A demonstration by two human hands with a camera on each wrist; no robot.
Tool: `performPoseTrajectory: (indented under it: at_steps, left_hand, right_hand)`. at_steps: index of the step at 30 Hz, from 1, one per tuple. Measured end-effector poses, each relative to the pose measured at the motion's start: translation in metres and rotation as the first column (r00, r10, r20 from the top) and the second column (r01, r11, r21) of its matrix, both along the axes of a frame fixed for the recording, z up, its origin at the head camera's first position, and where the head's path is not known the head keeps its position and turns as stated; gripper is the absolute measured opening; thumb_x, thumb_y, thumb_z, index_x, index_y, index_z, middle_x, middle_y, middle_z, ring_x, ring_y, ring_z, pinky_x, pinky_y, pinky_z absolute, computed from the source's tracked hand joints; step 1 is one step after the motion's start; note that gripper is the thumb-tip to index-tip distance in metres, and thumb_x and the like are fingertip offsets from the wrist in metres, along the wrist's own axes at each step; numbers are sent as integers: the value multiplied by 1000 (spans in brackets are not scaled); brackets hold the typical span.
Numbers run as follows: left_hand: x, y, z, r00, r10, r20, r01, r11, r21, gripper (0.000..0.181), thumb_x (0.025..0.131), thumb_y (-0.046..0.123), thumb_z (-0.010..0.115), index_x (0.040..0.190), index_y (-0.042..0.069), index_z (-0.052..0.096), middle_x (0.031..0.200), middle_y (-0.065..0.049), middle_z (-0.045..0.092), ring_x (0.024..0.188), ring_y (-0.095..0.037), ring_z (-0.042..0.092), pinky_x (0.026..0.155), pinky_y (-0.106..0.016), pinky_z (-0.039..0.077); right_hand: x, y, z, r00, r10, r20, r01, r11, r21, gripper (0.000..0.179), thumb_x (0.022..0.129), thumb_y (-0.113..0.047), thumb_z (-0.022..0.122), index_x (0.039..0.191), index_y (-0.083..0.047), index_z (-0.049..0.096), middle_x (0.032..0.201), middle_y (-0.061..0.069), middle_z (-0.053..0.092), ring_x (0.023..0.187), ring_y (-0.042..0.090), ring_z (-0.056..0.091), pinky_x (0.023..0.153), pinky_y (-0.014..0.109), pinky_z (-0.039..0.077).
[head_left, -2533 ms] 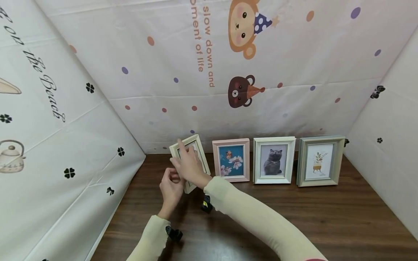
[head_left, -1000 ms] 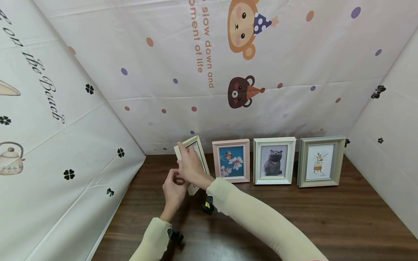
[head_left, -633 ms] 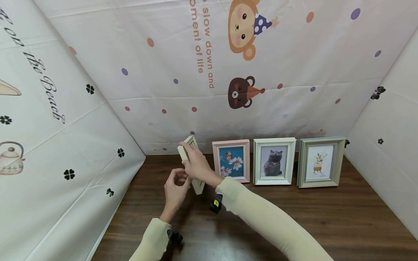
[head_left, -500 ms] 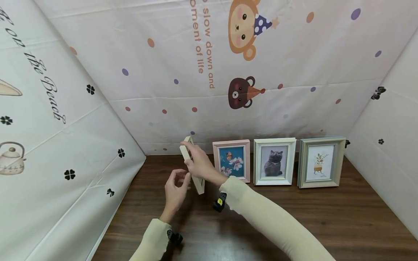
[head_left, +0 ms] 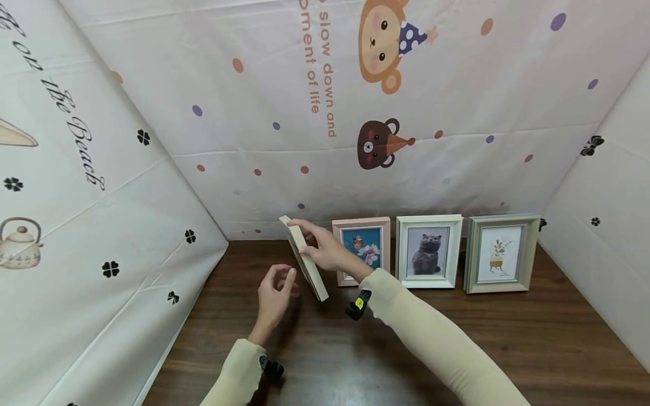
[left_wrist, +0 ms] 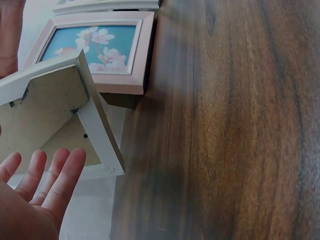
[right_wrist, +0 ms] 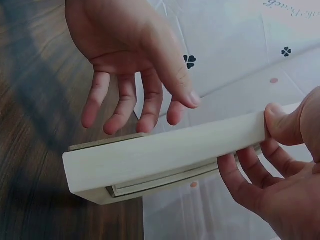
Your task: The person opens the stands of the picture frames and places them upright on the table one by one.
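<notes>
My right hand [head_left: 327,248] pinches the upper part of a cream photo frame [head_left: 312,269], which is held tilted and edge-on in the head view. In the left wrist view the frame's back shows, with its stand flap [left_wrist: 56,100] lying close against the backing. The right wrist view has my right thumb [right_wrist: 282,125] on the frame's pale edge and the fingers under it on the picture side. My left hand [head_left: 274,296] is left of the frame, its fingers loosely bent and apart from the frame. The picture itself is hidden from the head view.
To the right stand a pink frame [head_left: 361,221] with blossoms, a white frame [head_left: 401,254] with a grey cat and a grey-green frame [head_left: 472,259] with a potted plant. They line the back of the dark wooden table [head_left: 406,338], before a printed cloth wall [head_left: 228,197].
The cream frame has turned from showing its front to edge-on, its back now towards the left. My right hand has moved right with it; my left hand has come off the frame.
</notes>
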State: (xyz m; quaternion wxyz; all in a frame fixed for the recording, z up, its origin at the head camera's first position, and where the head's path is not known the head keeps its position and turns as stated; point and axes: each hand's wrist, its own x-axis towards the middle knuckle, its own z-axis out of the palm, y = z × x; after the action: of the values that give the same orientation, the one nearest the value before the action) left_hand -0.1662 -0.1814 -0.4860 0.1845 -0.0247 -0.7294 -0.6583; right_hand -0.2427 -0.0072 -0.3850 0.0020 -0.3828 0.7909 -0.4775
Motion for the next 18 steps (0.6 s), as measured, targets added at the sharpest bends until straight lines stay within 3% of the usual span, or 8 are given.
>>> performPoseTrajectory:
  at_steps: [3, 8, 14, 18]
  left_hand:
    - [-1, 1, -1, 999, -22, 25, 21, 1000, 16, 31, 102, 21, 66, 117, -5, 62, 105, -34, 65, 81, -51, 69, 64, -48, 62]
    - [-3, 4, 0, 992, -59, 111, 56, 998, 34, 31, 104, 21, 64, 121, -6, 62, 105, -32, 67, 87, -48, 72, 68, -45, 62]
    - [-8, 9, 5, 960, -110, 257, 93, 993, 77, 41, 102, 30, 66, 126, -3, 62, 105, -23, 73, 93, -43, 73, 73, -44, 62]
    - [-10, 12, 9, 942, -121, 313, 88, 989, 118, 44, 100, 31, 69, 128, -3, 62, 103, -19, 74, 95, -42, 73, 75, -44, 62]
  right_hand:
    - [-2, 2, -2, 1000, 30, 6, -30, 999, -11, 62, 100, -2, 64, 155, -24, 44, 127, 11, 62, 106, 22, 65, 81, 40, 58]
    - [-3, 5, -4, 999, 44, 26, -44, 999, -25, 62, 100, -2, 64, 155, -25, 44, 130, 13, 61, 107, 23, 65, 82, 42, 58]
    - [-6, 6, -6, 999, 47, 18, -46, 998, -31, 62, 100, -3, 65, 154, -24, 45, 132, 12, 61, 109, 24, 66, 83, 45, 58]
    - [-7, 6, -7, 998, 60, 16, -59, 998, -32, 62, 100, -3, 65, 154, -24, 44, 133, 13, 60, 109, 25, 65, 83, 44, 58]
